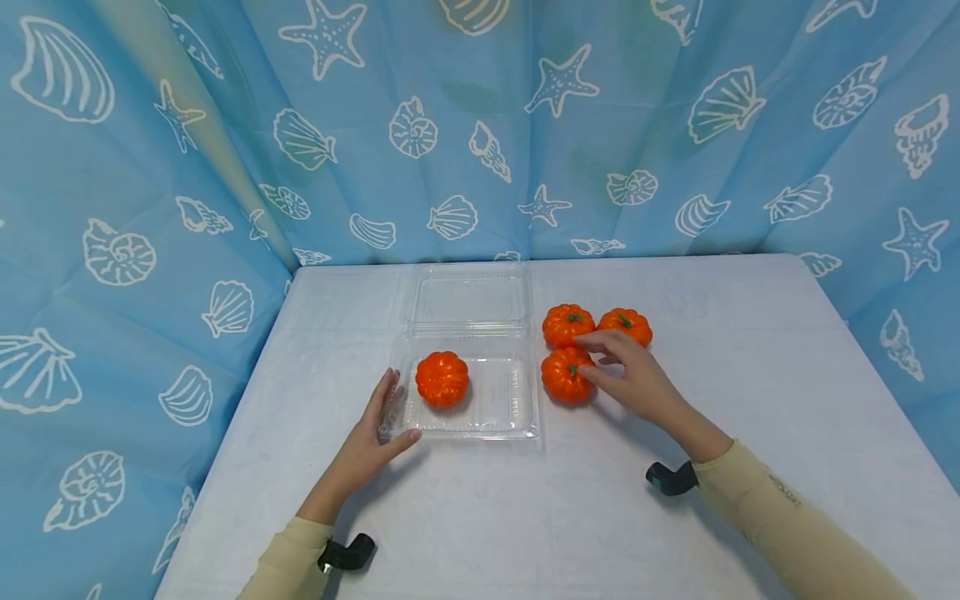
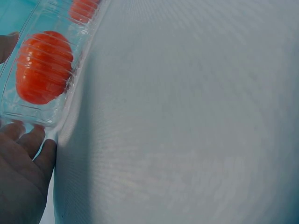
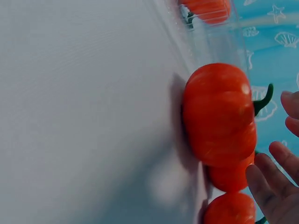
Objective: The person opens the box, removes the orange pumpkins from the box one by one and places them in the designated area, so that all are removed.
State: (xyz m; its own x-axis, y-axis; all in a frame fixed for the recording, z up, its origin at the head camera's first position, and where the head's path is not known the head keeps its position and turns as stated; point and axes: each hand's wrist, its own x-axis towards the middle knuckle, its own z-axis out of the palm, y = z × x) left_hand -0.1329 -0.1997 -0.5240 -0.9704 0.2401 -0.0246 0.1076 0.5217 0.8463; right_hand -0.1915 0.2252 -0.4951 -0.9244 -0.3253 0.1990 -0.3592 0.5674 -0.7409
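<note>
A clear plastic clamshell container [image 1: 491,400] lies opened flat, its lid [image 1: 468,298] folded toward the curtain. One small orange pumpkin [image 1: 442,379] sits in the left part of its tray, stem not visible from above. My left hand [image 1: 375,437] rests at the container's left end, fingers extended along the side and thumb by the front corner. Right of the container, three more pumpkins with green stems cluster together: a front one [image 1: 567,376], a back left one [image 1: 568,326] and a back right one [image 1: 627,325]. Over the front pumpkin hovers my right hand [image 1: 630,375], fingers spread and apart from its stem.
A white cloth covers the table [image 1: 480,517]. Behind it and along both sides hangs a blue curtain [image 1: 465,125] printed with shells and starfish. Black wrist devices [image 1: 348,552] protrude from both sleeves, low over the tabletop.
</note>
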